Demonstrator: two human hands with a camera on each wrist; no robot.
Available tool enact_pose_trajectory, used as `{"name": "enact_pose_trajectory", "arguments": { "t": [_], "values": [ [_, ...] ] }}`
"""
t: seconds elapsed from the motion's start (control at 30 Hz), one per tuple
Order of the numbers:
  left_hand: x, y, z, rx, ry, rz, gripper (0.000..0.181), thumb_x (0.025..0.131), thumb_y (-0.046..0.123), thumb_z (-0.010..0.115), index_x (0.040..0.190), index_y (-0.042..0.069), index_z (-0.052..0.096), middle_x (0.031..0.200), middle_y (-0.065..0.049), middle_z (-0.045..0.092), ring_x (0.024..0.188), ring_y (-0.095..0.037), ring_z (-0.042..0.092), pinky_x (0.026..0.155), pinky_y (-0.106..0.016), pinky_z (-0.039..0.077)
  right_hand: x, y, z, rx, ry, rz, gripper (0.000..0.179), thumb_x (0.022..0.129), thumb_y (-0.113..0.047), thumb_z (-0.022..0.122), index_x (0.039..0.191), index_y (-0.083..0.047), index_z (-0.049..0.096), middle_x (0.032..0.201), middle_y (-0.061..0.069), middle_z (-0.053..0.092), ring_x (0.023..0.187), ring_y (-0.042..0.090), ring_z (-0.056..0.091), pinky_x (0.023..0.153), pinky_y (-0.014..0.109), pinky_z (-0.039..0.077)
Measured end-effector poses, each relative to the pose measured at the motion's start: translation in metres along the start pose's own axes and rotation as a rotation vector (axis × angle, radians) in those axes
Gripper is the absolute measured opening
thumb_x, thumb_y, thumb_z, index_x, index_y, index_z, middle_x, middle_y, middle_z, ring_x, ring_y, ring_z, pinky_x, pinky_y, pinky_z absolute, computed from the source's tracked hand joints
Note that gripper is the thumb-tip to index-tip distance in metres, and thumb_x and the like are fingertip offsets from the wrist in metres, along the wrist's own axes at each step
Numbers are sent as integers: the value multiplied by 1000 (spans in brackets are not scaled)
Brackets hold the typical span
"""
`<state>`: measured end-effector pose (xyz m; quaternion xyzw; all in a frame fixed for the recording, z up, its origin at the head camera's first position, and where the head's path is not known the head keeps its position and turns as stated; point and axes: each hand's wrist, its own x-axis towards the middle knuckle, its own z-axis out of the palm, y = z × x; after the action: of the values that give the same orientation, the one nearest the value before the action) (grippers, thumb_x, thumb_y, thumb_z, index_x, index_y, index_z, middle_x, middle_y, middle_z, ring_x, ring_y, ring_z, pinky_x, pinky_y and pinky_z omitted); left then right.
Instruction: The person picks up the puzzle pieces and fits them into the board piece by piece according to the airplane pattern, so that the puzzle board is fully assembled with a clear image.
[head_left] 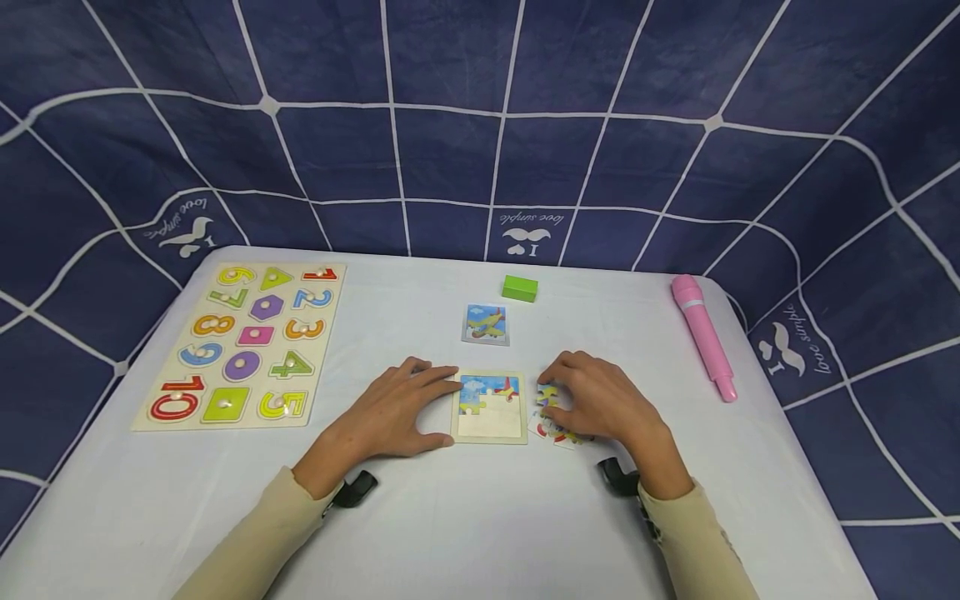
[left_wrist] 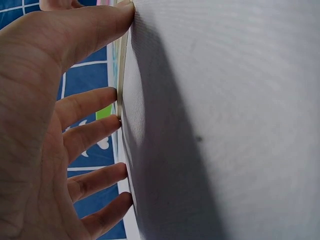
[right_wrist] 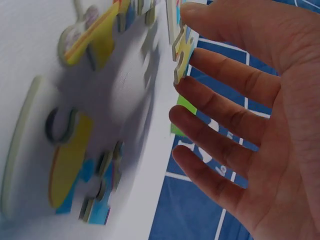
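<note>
A wooden puzzle tray (head_left: 498, 428) is placed flat on the white tabletop between the two hands, its left edge touched by the thumb and widely spread fingers of the left hand (head_left: 390, 410), presumably so that it is kept from sliding. A jigsaw piece (head_left: 547, 394) is pinched between the thumb and fingertips of the right hand (head_left: 606, 398), just beside the tray's right edge, and loose pieces (head_left: 544, 427) are gathered beneath that hand, probably for easy reach. A small airplane picture card (head_left: 486, 322) is set beyond the tray, likely where it can be consulted at a glance. The tray is bordered by a pale rim and is only partly filled: blue sky and a red tail are shown along the top, yellow at the left, while bare wood is left below.
</note>
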<state>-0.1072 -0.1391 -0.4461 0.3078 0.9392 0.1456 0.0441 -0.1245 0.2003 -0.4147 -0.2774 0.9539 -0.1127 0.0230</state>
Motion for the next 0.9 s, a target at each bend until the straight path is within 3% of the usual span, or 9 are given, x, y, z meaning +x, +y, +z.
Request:
{"name": "enact_pose_trajectory", "arguments": {
  "t": [0.43, 0.9],
  "values": [
    [0, 0, 0, 3, -2, 3, 79, 85, 59, 85, 153, 26, 62, 165, 4, 51, 143, -26, 47, 110, -54, 47, 16, -21, 1, 15, -4, -57, 40, 83, -36, 92, 118, -20, 81, 116, -4, 73, 101, 17, 66, 88, 42, 58],
    [1, -1, -2, 2, -18, 0, 79, 86, 61, 83, 154, 27, 61, 165, 5, 49, 144, -26, 46, 112, -55, 46, 33, -45, 8, 0, -48, -124, 35, 88, -38, 88, 118, -22, 81, 118, -5, 73, 111, 18, 67, 98, 42, 56]
  ]
}}
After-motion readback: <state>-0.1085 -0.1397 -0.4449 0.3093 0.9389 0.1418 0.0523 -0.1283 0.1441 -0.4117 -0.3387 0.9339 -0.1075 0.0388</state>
